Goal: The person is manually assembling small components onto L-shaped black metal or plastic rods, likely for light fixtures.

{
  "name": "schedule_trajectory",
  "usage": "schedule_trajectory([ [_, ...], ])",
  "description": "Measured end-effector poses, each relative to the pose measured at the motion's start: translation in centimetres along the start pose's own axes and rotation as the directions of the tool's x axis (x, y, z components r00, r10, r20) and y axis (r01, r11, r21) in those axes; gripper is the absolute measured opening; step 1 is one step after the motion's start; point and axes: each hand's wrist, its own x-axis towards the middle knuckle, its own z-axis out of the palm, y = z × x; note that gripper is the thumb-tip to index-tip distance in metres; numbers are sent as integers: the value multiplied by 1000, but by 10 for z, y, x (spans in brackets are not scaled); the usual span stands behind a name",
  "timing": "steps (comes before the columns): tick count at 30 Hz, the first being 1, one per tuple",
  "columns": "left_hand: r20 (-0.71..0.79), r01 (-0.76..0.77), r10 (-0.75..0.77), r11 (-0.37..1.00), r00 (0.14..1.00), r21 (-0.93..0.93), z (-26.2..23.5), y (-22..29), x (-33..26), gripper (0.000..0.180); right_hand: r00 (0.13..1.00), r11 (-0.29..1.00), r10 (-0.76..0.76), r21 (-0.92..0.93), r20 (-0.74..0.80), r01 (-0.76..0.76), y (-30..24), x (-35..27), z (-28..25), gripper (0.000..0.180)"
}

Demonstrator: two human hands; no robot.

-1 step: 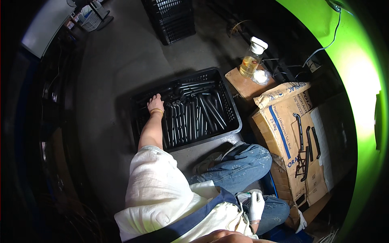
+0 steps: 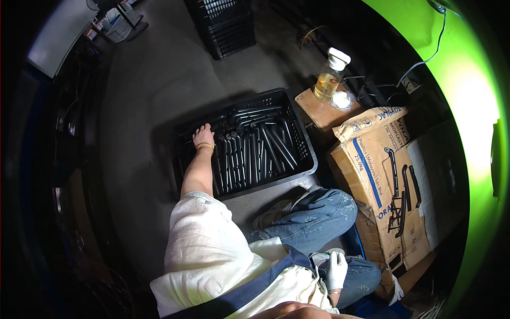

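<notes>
The left hand point(image 2: 203, 136) reaches into a black plastic crate point(image 2: 304, 139) on the grey floor point(image 2: 154, 90), its fingers point(image 2: 201, 129) spread slightly and resting on the dark metal bars point(image 2: 249, 154) that lie side by side inside; whether they grip one I cannot tell. The right hand point(image 2: 336, 270), in a white glove, rests low beside the jeans-clad knee point(image 2: 324, 212), fingers loosely curled and empty as far as shows. Just right of the crate stands a small cardboard box point(image 2: 319, 111) carrying a spray bottle point(image 2: 329, 80) of yellowish liquid, and next to it a bigger open carton point(image 2: 372, 159) with a few black bent parts point(image 2: 401, 189) lying on its flap. A second black crate point(image 2: 223, 26) stands farther off at the top, partly cut off by the frame. A bright green curved surface point(image 2: 451, 69) fills the right side, overexposed. The left edge is dark, and what stands there is hard to make out.
</notes>
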Motion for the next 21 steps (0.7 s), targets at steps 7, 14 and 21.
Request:
schedule_trajectory([
  [7,61,-107,106,994,992,13,10,-10,18,28,1000,1000,-29,-11,7,29,-10,-3,8,20],
  [14,123,-172,172,985,977,-9,12,-18,35,30,998,997,-47,-58,42,49,-8,2,6,20],
  [21,159,-212,238,964,958,-162,9,-24,33,33,995,991,-90,-93,31,92,-14,-2,9,21],
])
